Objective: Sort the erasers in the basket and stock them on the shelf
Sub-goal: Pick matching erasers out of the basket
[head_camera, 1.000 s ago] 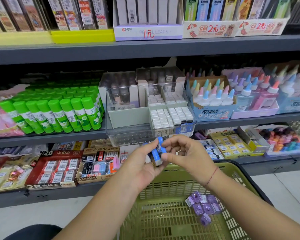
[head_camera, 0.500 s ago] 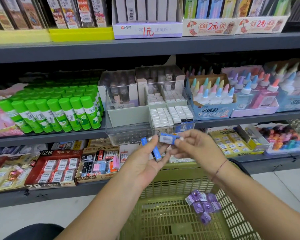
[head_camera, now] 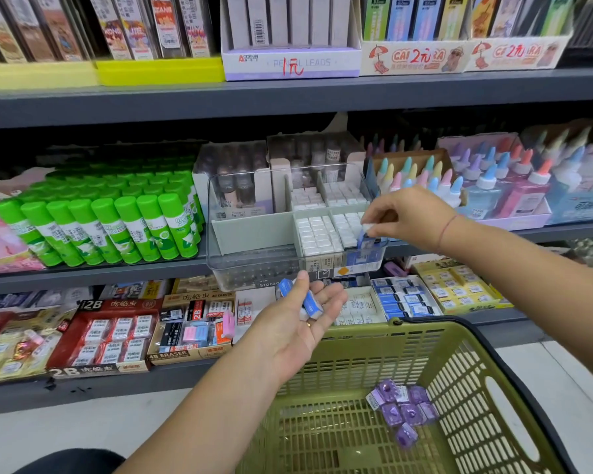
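My right hand (head_camera: 406, 215) pinches a blue-sleeved eraser (head_camera: 366, 238) by its white end, upright, at the right front compartment of the clear storage bin (head_camera: 254, 271) on the middle shelf. That bin holds rows of white erasers (head_camera: 317, 236). My left hand (head_camera: 297, 331) is held palm up below the bin, above the basket's far rim. Blue-sleeved erasers (head_camera: 305, 301) lie across its fingers, with the thumb against them. Several purple erasers (head_camera: 403, 410) lie on the floor of the green basket (head_camera: 476, 388).
Green glue sticks (head_camera: 117, 224) stand left of the bin, and pastel-capped glue bottles (head_camera: 459, 186) to its right. The lower shelf carries boxes of 2B and 4B erasers (head_camera: 117, 333) and blue and yellow eraser boxes (head_camera: 435, 294). White floor lies below.
My right hand took one blue eraser from my left hand and carried it up and right into the clear bin. My left hand opened out, palm up.
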{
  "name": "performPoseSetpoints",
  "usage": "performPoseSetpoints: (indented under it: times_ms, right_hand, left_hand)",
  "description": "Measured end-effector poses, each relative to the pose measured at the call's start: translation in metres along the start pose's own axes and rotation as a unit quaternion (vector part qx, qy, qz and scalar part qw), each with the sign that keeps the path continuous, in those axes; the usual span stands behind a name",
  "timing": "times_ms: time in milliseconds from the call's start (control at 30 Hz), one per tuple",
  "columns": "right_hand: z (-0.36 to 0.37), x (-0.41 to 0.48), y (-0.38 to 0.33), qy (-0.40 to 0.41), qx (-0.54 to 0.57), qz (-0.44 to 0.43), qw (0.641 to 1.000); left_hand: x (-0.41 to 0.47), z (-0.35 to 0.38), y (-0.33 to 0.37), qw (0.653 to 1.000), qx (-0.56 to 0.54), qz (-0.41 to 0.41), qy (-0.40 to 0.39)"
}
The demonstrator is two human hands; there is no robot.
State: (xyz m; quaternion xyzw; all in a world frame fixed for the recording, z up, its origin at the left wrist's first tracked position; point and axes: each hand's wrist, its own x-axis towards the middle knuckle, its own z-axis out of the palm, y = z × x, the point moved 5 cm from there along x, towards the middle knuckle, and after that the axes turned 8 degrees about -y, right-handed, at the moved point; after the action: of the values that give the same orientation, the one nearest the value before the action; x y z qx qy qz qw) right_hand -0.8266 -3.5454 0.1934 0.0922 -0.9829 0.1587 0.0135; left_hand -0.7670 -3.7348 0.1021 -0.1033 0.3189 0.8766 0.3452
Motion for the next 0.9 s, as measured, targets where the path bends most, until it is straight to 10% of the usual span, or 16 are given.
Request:
performPoseSetpoints:
  times_ms: [633,767,900]
  right_hand:
    - [0.019,-0.005,0.000,0.036,-0.034,-0.030,0.998]
    - [0.018,-0.034,-0.024,0.112,0.055,-0.044,0.991]
    - [0.045,-0.066,-0.065,0.022,0.185,-0.090,0.978]
  left_hand:
    - [0.000,0.005,-0.005,0.999,0.015,-0.033,-0.029]
    - [0.001,0.005,-0.004,0.997,0.050,-0.027,-0.045]
    - [0.003,0.007,-0.006,0.996,0.067,-0.027,-0.059]
